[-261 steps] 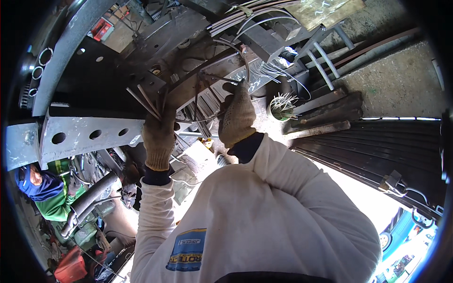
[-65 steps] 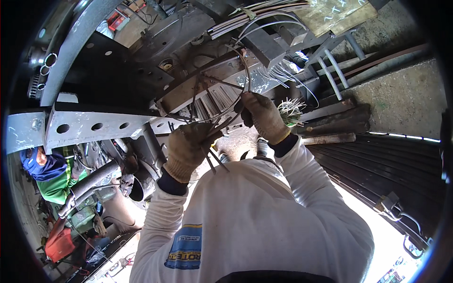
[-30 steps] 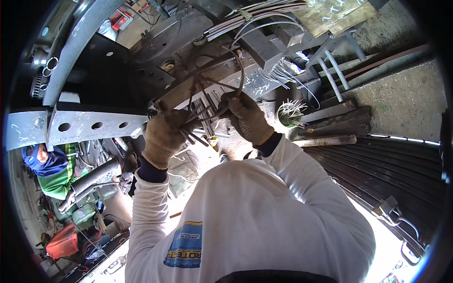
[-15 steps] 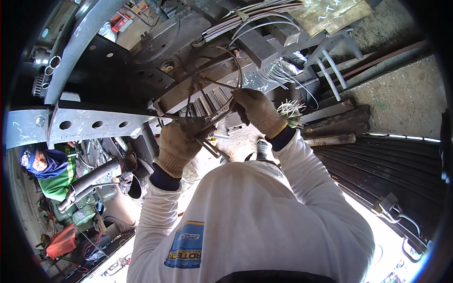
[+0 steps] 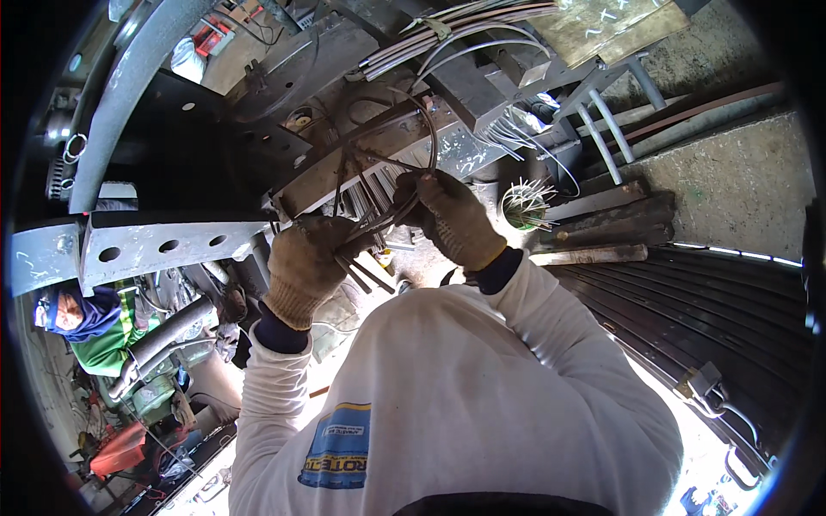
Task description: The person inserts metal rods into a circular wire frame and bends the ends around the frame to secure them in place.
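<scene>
Both hands wear brown knitted work gloves. My left hand (image 5: 305, 265) is closed around the lower left end of a dark bent metal rod piece (image 5: 433, 131), with a few straight ends poking out below the glove. My right hand (image 5: 453, 217) grips the same piece where its curved part comes down, thumb on top. The piece has a rounded loop with straight rods crossing inside it. What lies inside each fist is hidden by the gloves. Behind the hands is a steel beam (image 5: 379, 142), and a bundle of straight rods shows between them.
A pale steel beam with round holes (image 5: 138, 249) runs in from the left. Below it a co-worker (image 5: 103, 331) in green is beside machinery. A bin of thin rods (image 5: 527, 206) stands right of my hand. Long rods (image 5: 482, 26) lie at the back, steel bars (image 5: 688, 301) at right.
Both hands have shifted slightly left, still gripping the rod piece. My right hand has also come down a little, showing more of the rod bin.
</scene>
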Demonstrator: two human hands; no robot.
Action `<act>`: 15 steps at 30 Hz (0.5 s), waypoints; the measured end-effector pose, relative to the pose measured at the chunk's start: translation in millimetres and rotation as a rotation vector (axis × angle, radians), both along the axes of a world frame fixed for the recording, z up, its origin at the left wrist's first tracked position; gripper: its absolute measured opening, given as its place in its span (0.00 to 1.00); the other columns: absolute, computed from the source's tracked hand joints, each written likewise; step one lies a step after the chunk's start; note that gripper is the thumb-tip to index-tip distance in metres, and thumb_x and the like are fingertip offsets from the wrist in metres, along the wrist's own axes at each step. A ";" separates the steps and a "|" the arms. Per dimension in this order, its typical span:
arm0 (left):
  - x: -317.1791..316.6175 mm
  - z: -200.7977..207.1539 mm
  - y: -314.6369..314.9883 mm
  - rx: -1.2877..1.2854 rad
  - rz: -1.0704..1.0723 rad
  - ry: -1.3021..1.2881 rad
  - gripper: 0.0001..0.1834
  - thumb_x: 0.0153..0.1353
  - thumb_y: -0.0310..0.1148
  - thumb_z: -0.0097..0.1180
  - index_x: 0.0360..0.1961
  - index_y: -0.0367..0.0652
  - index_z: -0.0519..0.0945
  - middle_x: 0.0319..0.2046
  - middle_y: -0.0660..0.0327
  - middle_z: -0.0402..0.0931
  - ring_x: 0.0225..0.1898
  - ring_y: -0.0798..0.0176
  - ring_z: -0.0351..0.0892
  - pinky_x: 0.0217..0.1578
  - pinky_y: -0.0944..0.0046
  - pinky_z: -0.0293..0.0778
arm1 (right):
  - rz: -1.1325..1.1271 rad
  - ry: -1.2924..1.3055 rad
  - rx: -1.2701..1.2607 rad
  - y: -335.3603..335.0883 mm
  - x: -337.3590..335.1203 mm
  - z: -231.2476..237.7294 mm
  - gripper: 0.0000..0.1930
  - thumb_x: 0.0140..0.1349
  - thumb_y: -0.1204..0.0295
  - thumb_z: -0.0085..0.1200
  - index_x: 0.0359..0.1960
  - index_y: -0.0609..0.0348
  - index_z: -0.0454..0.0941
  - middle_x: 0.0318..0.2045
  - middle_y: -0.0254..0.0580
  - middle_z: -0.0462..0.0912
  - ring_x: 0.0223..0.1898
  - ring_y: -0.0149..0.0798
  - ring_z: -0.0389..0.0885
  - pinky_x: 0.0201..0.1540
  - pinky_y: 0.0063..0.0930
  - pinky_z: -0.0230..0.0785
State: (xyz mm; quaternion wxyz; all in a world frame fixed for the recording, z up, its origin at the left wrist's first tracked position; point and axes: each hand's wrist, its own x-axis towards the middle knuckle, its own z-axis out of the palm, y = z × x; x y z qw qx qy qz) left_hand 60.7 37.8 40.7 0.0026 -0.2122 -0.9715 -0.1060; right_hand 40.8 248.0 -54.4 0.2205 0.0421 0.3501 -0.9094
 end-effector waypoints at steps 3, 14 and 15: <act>-7.9 -1.1 -8.9 0.000 0.060 -0.117 0.17 0.60 0.52 0.60 0.27 0.52 0.85 0.24 0.59 0.81 0.25 0.50 0.82 0.24 0.54 0.76 | -0.074 0.027 0.102 -9.9 1.2 -11.1 0.21 0.71 0.58 0.51 0.53 0.66 0.74 0.39 0.43 0.83 0.41 0.36 0.82 0.47 0.34 0.76; 25.1 -7.5 12.2 -0.104 0.021 0.101 0.14 0.58 0.45 0.65 0.36 0.46 0.85 0.23 0.55 0.82 0.23 0.51 0.82 0.22 0.57 0.75 | 0.151 0.196 0.988 18.0 -3.7 56.1 0.16 0.69 0.61 0.46 0.33 0.62 0.79 0.21 0.46 0.79 0.21 0.35 0.78 0.26 0.28 0.70; 30.4 -3.7 11.9 -0.042 0.032 0.060 0.16 0.57 0.45 0.66 0.40 0.46 0.84 0.24 0.55 0.82 0.24 0.51 0.82 0.23 0.57 0.76 | 0.096 0.373 1.001 17.9 1.2 47.3 0.16 0.69 0.61 0.47 0.32 0.62 0.78 0.20 0.45 0.78 0.20 0.34 0.77 0.24 0.27 0.69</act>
